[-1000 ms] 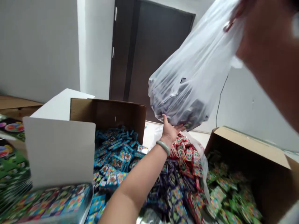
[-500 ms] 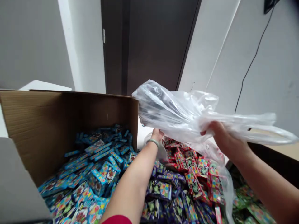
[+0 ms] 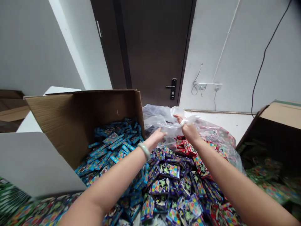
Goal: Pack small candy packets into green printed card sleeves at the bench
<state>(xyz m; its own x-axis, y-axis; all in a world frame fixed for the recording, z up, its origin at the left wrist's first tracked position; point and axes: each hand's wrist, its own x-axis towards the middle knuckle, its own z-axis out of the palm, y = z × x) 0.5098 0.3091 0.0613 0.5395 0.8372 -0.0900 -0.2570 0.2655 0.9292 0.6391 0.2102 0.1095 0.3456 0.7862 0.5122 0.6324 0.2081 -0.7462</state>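
Note:
A clear plastic bag (image 3: 155, 113) lies bunched over the far end of the packet pile and spreads to the right over red packets (image 3: 185, 147). My right hand (image 3: 188, 129) is closed on a gathered part of it, with the index finger stretched forward. Just left of it, my left hand (image 3: 158, 137) grips the bag's near edge; its fingertips are partly hidden in the plastic. Below my hands lie many small purple packets (image 3: 169, 171). Blue packets (image 3: 115, 146) spill from a cardboard box (image 3: 82, 116) beside my left forearm.
At the right stands another open cardboard box (image 3: 282, 114) with green packets (image 3: 270, 175) in it. Behind the pile are a dark door (image 3: 150, 47) and a pale wall with a socket (image 3: 202, 87) and a hanging cable (image 3: 263, 56). More packets (image 3: 51, 210) lie at the lower left.
My right hand has come down and left with the bag, which was raised and stretched out to the right. The view has tilted down, showing more of the pile and the floor.

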